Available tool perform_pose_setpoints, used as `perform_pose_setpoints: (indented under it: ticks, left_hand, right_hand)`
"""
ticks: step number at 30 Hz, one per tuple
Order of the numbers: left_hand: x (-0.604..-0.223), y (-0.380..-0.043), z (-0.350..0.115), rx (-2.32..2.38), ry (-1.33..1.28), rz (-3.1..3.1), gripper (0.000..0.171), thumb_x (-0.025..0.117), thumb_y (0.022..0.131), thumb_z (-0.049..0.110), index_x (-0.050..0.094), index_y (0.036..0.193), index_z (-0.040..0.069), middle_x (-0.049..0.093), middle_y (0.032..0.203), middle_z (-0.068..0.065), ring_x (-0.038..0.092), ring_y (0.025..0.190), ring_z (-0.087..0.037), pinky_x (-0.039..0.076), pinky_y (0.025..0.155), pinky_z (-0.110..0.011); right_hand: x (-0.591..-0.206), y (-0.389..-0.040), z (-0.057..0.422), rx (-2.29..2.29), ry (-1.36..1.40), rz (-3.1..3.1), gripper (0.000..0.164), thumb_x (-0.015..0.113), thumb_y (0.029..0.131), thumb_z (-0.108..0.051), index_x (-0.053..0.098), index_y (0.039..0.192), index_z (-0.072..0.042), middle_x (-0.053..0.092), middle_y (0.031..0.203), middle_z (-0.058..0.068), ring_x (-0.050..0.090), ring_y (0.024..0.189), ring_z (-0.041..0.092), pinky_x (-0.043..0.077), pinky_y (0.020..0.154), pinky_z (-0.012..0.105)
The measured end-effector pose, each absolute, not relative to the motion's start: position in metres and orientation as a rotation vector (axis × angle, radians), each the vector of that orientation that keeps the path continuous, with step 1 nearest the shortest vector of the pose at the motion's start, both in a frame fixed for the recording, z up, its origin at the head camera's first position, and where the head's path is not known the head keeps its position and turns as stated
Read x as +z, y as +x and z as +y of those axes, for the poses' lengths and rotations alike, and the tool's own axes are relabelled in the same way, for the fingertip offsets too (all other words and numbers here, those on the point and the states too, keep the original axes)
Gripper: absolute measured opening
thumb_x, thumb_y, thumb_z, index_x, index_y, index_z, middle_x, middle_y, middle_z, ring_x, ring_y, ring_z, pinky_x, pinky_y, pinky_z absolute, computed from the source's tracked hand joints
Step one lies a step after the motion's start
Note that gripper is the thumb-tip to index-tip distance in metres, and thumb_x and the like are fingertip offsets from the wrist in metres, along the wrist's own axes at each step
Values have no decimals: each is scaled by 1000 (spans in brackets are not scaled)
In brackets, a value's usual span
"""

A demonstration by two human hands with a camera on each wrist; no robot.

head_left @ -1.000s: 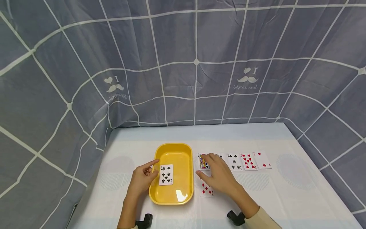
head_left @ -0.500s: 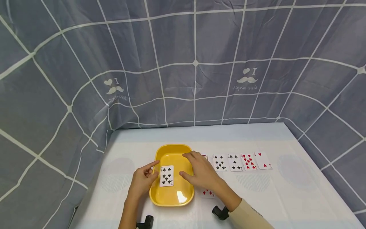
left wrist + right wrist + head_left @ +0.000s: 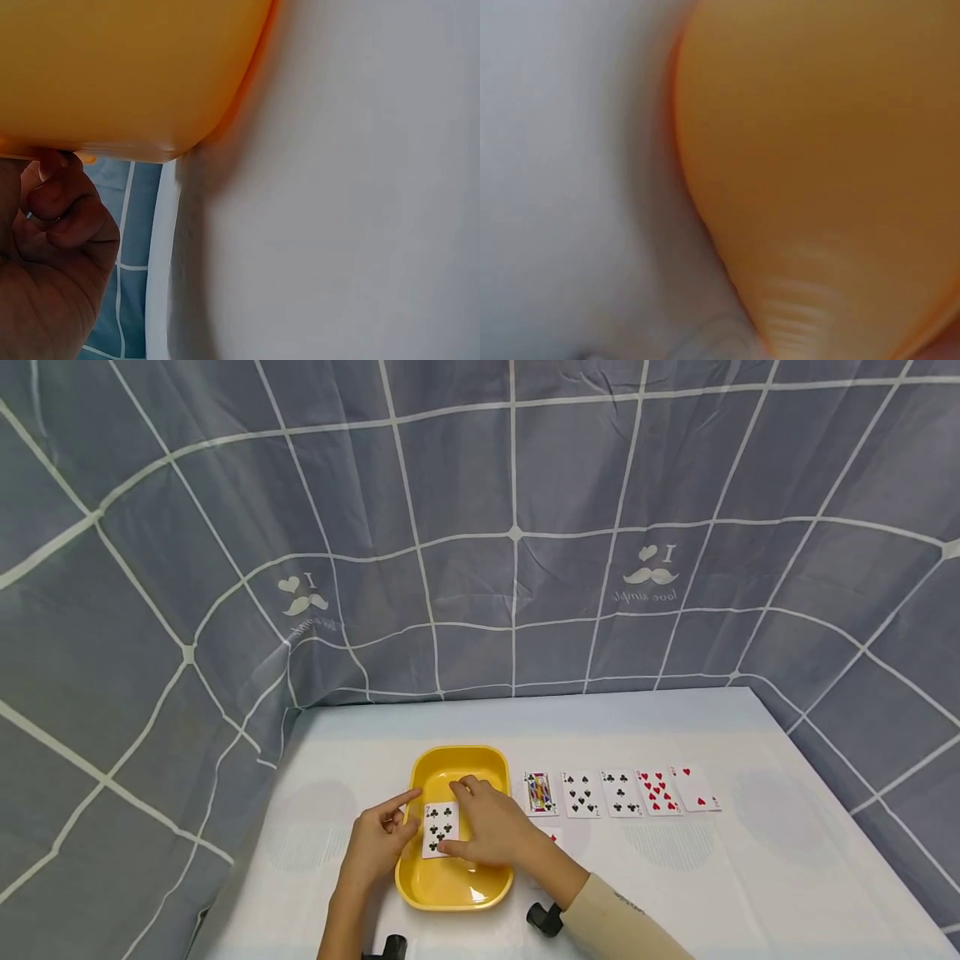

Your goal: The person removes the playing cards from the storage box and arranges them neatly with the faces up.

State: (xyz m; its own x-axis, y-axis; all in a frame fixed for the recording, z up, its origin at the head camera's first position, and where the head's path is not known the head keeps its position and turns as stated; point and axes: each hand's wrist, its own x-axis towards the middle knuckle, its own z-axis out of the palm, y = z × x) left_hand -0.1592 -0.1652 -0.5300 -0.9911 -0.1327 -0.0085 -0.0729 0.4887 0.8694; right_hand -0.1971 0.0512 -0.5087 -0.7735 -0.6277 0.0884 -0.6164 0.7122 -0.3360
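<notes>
A seven of clubs (image 3: pixel 440 823) lies face up in a yellow tray (image 3: pixel 429 887). My left hand (image 3: pixel 369 845) holds the tray's left rim, thumb and index finger at its edge. In the left wrist view, the other fingers of this left hand (image 3: pixel 67 217) curl beside the tray wall (image 3: pixel 112 75). My right hand (image 3: pixel 491 828) reaches over the tray's right side, fingers spread, thumb on the card's lower right corner and index finger near its upper right. The right wrist view is mostly filled by the blurred tray wall (image 3: pixel 817 150).
Right of the tray, a row of face-up cards starts with a jack (image 3: pixel 539 793) and ends with a two of hearts (image 3: pixel 695 788). Below the jack, a red diamond card (image 3: pixel 553 835) is largely hidden by my right arm. A grey checked curtain (image 3: pixel 570 560) surrounds the white table (image 3: pixel 780 835).
My right hand has moved left from above the jack and the eight of diamonds to the seven of clubs in the tray, uncovering the jack. The left hand stays at the rim.
</notes>
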Motion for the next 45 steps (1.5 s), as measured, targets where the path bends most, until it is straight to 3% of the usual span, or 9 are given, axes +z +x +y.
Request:
perform_pose_setpoints:
  ticks: [8, 11, 18, 24, 32, 37, 45]
  left_hand:
    - [-533, -158, -163, -1554, 179, -2643, 41, 73, 84, 11, 69, 121, 27, 47, 66, 0, 37, 52, -7, 32, 45, -20]
    - [-534, -159, -163, -1554, 174, -2642, 40, 72, 84, 12, 68, 121, 28, 47, 67, 0, 37, 52, -7, 32, 45, -20]
    - [-531, -159, -163, -1547, 191, -2635, 39, 73, 84, 12, 69, 121, 26, 50, 71, -1, 40, 54, -8, 33, 45, -20]
    - [-531, -159, -163, -1550, 183, -2627, 39, 73, 85, 12, 69, 120, 26, 49, 70, -2, 39, 53, -7, 32, 45, -19]
    - [-532, -160, -162, -1537, 179, -2642, 37, 71, 85, 13, 69, 119, 28, 49, 68, -1, 38, 53, -7, 32, 45, -20]
    - [-531, -160, -162, -1520, 184, -2650, 39, 72, 83, 10, 70, 118, 28, 48, 68, 0, 40, 55, -9, 34, 48, -20]
    - [-530, -160, -163, -1477, 176, -2649, 39, 71, 83, 9, 70, 119, 25, 48, 67, -1, 40, 54, -9, 33, 47, -20]
  right_hand:
    - [-521, -204, 36, -48, -1041, 2884, 115, 55, 59, -92, 44, 141, -11, 52, 134, 5, 52, 116, 22, 46, 95, 38]
    - [-520, -206, 34, 43, -1041, 2854, 115, 58, 52, -93, 50, 136, -14, 51, 130, 3, 50, 112, 20, 45, 92, 37]
    - [-516, -206, 33, 18, -1059, 2844, 94, 64, 60, -85, 60, 126, -18, 54, 125, 1, 50, 104, 19, 46, 87, 34]
    - [-517, -208, 33, -11, -1067, 2856, 88, 66, 62, -82, 61, 123, -18, 56, 118, 1, 51, 100, 18, 45, 84, 33]
    - [-512, -207, 43, -119, -1123, 2904, 89, 70, 64, -76, 59, 128, -15, 58, 123, 1, 51, 112, 20, 42, 100, 38]
    - [-503, -203, 59, -235, -1124, 2940, 90, 73, 64, -73, 56, 132, -16, 57, 128, 0, 51, 118, 19, 43, 103, 37]
    - [-484, -197, 90, -469, -1019, 2939, 91, 78, 66, -64, 52, 138, -15, 52, 139, 3, 47, 129, 22, 42, 105, 44]
